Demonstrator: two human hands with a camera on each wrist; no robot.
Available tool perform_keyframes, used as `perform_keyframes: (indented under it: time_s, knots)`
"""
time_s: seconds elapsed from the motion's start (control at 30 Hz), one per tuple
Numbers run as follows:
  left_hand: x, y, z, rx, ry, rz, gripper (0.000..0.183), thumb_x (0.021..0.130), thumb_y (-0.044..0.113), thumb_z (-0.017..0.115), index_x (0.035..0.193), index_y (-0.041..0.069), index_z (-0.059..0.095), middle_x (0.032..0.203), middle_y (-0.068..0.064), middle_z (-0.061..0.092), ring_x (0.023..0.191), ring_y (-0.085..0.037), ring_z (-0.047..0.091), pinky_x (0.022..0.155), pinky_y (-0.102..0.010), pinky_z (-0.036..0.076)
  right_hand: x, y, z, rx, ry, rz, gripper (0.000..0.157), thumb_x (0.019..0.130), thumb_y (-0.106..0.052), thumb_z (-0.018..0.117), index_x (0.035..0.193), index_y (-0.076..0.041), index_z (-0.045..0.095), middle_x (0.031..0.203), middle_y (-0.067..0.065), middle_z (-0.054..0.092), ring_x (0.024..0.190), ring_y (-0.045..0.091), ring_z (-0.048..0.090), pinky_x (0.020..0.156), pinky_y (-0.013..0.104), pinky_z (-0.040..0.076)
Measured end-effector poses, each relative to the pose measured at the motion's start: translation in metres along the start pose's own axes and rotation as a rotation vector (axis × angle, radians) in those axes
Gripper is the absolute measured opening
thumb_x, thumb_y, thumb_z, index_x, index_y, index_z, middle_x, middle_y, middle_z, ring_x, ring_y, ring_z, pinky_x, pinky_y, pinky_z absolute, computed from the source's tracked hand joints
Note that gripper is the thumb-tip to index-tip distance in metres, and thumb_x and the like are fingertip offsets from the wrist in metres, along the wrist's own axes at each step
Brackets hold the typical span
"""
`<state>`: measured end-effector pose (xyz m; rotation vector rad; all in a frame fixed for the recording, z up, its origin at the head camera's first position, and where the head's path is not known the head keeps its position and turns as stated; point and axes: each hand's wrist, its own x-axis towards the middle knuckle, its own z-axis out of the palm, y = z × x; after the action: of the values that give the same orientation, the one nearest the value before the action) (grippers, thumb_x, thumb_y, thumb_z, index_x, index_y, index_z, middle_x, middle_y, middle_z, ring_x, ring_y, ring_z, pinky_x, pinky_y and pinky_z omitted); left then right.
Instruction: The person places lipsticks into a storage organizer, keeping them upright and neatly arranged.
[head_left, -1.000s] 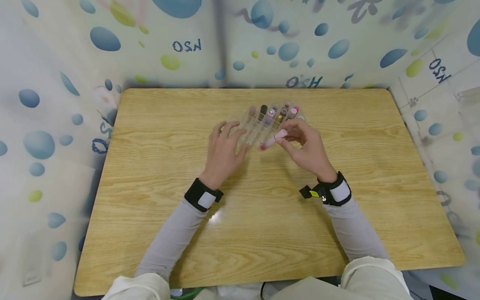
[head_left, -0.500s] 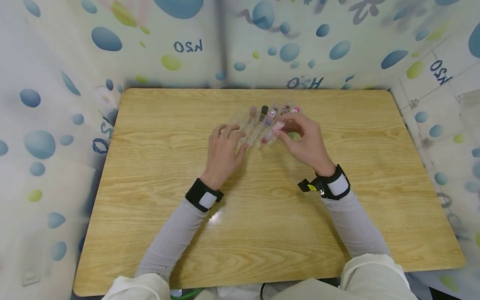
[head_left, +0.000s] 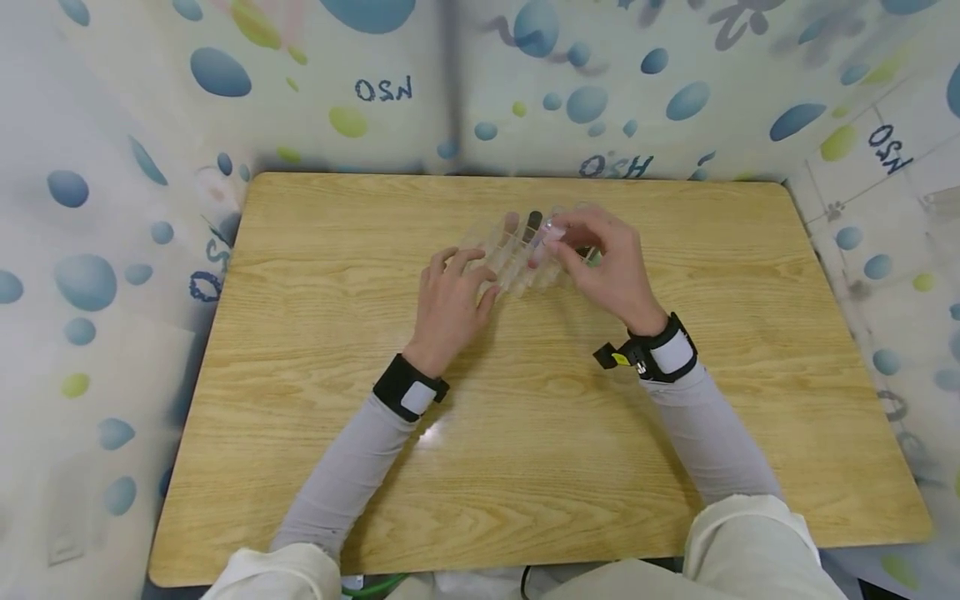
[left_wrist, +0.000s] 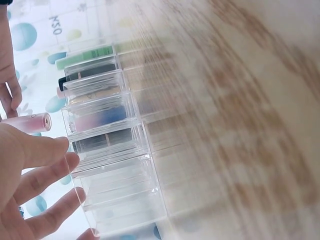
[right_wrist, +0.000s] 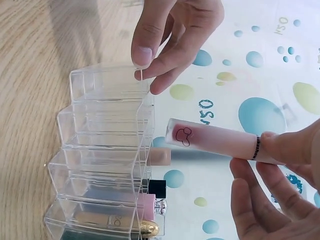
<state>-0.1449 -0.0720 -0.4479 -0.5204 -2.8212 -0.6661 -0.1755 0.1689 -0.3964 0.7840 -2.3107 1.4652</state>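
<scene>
A clear stepped makeup organizer [head_left: 512, 268] stands toward the back of the table, holding several lipsticks and tubes. My right hand [head_left: 611, 262] pinches a pale pink lip gloss tube [right_wrist: 212, 141] near its cap, thumb on one side and fingers on the other. In the right wrist view the tube is apart from the organizer, beyond its rim. My left hand [head_left: 447, 296] rests its spread, relaxed fingertips on the organizer's left edge. Several compartments [right_wrist: 95, 120] near that hand hold nothing. In the head view, my right hand hides the organizer's right part.
Inside the organizer are a green box [left_wrist: 87, 57], a dark tube [left_wrist: 102, 141], a pink and blue tube [left_wrist: 100, 119] and a gold-capped tube [right_wrist: 149, 228]. The wooden table [head_left: 525, 458] ends at a patterned curtain [head_left: 450, 83] behind.
My right hand has carried the lip gloss away from me, from the organizer's front rows toward its back. My left hand stays in about the same place on the edge.
</scene>
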Motion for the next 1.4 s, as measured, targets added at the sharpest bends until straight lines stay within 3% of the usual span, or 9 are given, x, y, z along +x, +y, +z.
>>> perform_keyframes:
  time_s: [0.33, 0.63, 0.83, 0.97, 1.2, 1.4]
  knots:
    - [0.0, -0.001, 0.0, -0.001, -0.003, 0.0, 0.021, 0.103, 0.029, 0.074, 0.114, 0.013, 0.082, 0.147, -0.008, 0.064, 0.142, -0.041, 0.05, 0.107, -0.058, 0.049, 0.018, 0.005, 0.002, -0.07, 0.024, -0.034, 0.023, 0.095, 0.0, 0.078, 0.118, 0.002, 0.076, 0.111, 0.017, 0.074, 0.091, 0.026, 0.075, 0.081, 0.024, 0.06]
    - [0.0, -0.002, -0.001, -0.003, -0.009, -0.002, 0.021, 0.103, 0.029, 0.073, 0.114, 0.013, 0.082, 0.147, -0.008, 0.065, 0.143, -0.041, 0.05, 0.108, -0.059, 0.049, 0.032, 0.016, 0.007, -0.068, 0.026, -0.026, 0.025, 0.095, 0.0, 0.079, 0.12, 0.001, 0.079, 0.115, 0.018, 0.074, 0.091, 0.027, 0.075, 0.083, 0.019, 0.058]
    - [0.0, -0.003, -0.001, -0.005, 0.003, 0.009, 0.021, 0.103, 0.029, 0.074, 0.113, 0.014, 0.083, 0.146, -0.008, 0.066, 0.142, -0.041, 0.051, 0.107, -0.059, 0.05, 0.038, 0.019, 0.008, -0.115, 0.029, -0.034, 0.023, 0.096, -0.002, 0.079, 0.119, 0.001, 0.079, 0.112, 0.017, 0.076, 0.092, 0.027, 0.075, 0.082, 0.033, 0.062]
    - [0.001, -0.003, -0.001, -0.006, 0.011, 0.014, 0.02, 0.103, 0.029, 0.074, 0.113, 0.014, 0.084, 0.146, -0.008, 0.066, 0.141, -0.041, 0.052, 0.106, -0.059, 0.05, 0.043, 0.02, 0.008, -0.131, 0.026, -0.01, 0.022, 0.096, -0.004, 0.079, 0.117, -0.001, 0.08, 0.112, 0.014, 0.076, 0.093, 0.027, 0.076, 0.083, 0.038, 0.064]
    - [0.005, -0.003, 0.001, -0.008, 0.032, 0.018, 0.018, 0.102, 0.028, 0.075, 0.112, 0.015, 0.084, 0.144, -0.008, 0.067, 0.141, -0.039, 0.053, 0.109, -0.059, 0.05, 0.051, 0.024, 0.007, -0.172, 0.022, 0.028, 0.02, 0.096, -0.007, 0.079, 0.116, -0.002, 0.08, 0.111, 0.014, 0.076, 0.096, 0.026, 0.076, 0.082, 0.037, 0.064]
    - [0.001, -0.005, 0.0, -0.014, 0.023, 0.013, 0.017, 0.101, 0.027, 0.076, 0.11, 0.015, 0.085, 0.144, -0.008, 0.068, 0.14, -0.04, 0.054, 0.107, -0.06, 0.051, 0.048, 0.031, 0.012, -0.155, 0.016, 0.069, 0.02, 0.097, -0.007, 0.079, 0.117, -0.003, 0.08, 0.111, 0.014, 0.076, 0.094, 0.027, 0.076, 0.079, 0.039, 0.062]
